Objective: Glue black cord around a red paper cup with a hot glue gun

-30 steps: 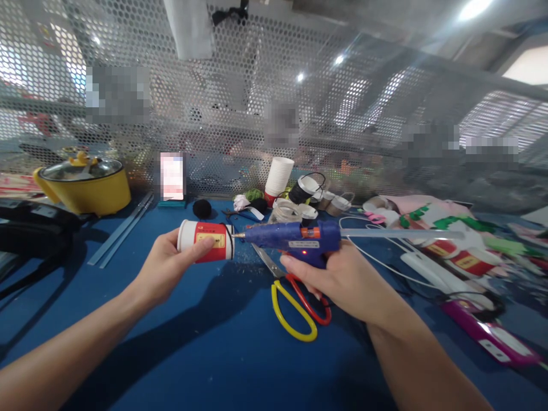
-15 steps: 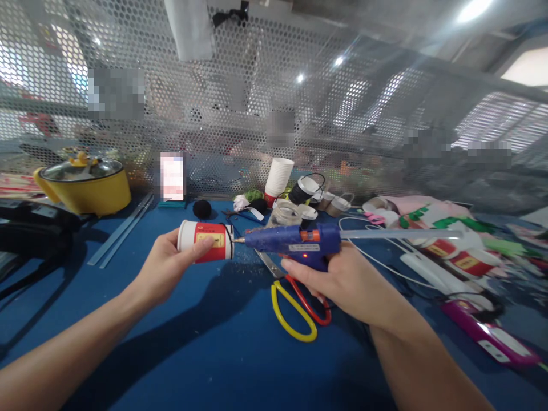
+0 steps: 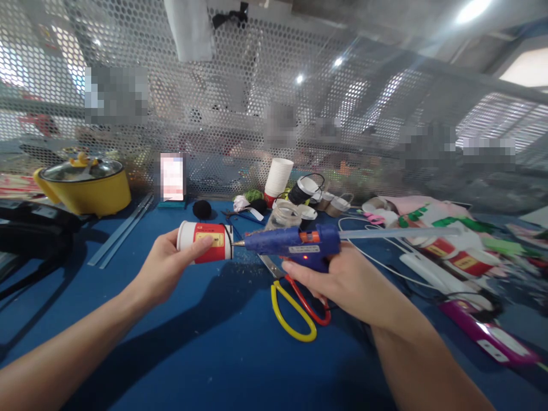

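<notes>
A red and white paper cup [image 3: 218,251] lies sideways in my left hand [image 3: 166,262], its thumb pressed along the printed side. Black cord runs around the cup's end that faces right. My right hand [image 3: 338,279] is wrapped around the handle of a blue glue gun [image 3: 274,241] with a small lit red light. A long translucent glue stick [image 3: 398,233] sticks out of its back. The metal nozzle points left at the corded end; whether it touches cannot be made out. Below the gun, scissors [image 3: 295,319] with one yellow and one red handle lie on the blue table.
A yellow pot [image 3: 92,191] with a glass lid stands at the left, near a lit phone [image 3: 172,178]. At the back are stacked paper cups [image 3: 279,177], a black yarn ball [image 3: 202,209] and a jar [image 3: 286,214]. A purple power strip [image 3: 488,334] and craft scraps lie right.
The glue gun's nozzle has shifted slightly downward along the cup's corded end. My left hand and the cup have hardly moved.
</notes>
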`<move>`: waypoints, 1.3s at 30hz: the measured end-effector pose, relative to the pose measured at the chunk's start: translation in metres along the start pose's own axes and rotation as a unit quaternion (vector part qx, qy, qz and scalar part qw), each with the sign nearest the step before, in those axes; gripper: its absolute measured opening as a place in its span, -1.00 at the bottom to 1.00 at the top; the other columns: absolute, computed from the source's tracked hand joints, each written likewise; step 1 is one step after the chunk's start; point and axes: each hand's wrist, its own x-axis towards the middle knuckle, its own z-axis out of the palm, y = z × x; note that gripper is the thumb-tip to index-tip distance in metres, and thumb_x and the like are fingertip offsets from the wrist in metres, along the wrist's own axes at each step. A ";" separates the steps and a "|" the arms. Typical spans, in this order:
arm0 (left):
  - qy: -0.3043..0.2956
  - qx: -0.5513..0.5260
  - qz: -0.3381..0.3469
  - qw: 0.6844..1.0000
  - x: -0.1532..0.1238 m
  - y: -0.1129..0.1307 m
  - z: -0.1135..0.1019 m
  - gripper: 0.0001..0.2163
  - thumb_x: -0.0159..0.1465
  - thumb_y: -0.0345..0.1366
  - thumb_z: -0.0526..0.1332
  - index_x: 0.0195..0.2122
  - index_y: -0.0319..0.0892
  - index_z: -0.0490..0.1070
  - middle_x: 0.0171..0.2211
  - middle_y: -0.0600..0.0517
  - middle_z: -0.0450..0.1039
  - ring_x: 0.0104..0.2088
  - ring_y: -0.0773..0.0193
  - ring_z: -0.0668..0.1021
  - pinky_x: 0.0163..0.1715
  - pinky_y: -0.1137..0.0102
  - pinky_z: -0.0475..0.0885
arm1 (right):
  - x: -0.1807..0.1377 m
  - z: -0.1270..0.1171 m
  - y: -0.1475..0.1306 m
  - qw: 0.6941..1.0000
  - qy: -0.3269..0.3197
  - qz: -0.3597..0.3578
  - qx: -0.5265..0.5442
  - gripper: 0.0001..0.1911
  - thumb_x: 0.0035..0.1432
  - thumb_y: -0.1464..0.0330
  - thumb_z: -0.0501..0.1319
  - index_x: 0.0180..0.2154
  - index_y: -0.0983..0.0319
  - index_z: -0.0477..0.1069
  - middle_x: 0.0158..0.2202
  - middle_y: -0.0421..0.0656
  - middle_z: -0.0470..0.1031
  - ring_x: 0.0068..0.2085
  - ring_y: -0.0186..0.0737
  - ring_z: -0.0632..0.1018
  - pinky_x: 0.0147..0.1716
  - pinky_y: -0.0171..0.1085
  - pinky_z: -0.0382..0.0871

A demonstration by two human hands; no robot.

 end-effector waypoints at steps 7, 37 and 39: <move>-0.018 0.076 0.044 0.996 -0.003 -0.002 -0.002 -0.77 -0.09 -0.21 0.33 -0.41 -0.19 0.49 -0.46 0.00 0.55 -0.49 0.25 0.52 -0.47 0.45 0.41 | 0.000 -0.001 -0.001 0.999 0.014 0.025 0.040 -0.71 0.00 0.26 0.13 -0.69 0.18 0.20 -0.82 -0.32 0.21 -0.74 -0.38 0.30 -0.70 -0.39 0.25; -0.058 0.220 0.247 0.942 -0.006 -0.004 -0.005 -0.93 -0.02 -0.37 0.24 -0.50 -0.25 0.48 -0.62 0.08 0.47 -0.68 0.41 0.38 -0.73 0.56 0.27 | -0.002 -0.005 -0.001 1.000 -0.001 0.008 -0.002 -0.78 0.03 0.26 0.12 -0.58 0.20 0.28 -0.70 -0.31 0.32 -0.66 -0.37 0.34 -0.60 -0.39 0.28; -0.067 0.230 0.265 0.934 -0.006 -0.004 -0.005 -0.93 0.00 -0.39 0.23 -0.49 -0.26 0.47 -0.60 0.07 0.48 -0.67 0.41 0.40 -0.73 0.57 0.27 | -0.002 -0.005 -0.001 1.000 0.008 0.002 -0.009 -0.81 0.03 0.27 0.12 -0.55 0.21 0.31 -0.66 -0.30 0.36 -0.62 -0.36 0.36 -0.57 -0.39 0.30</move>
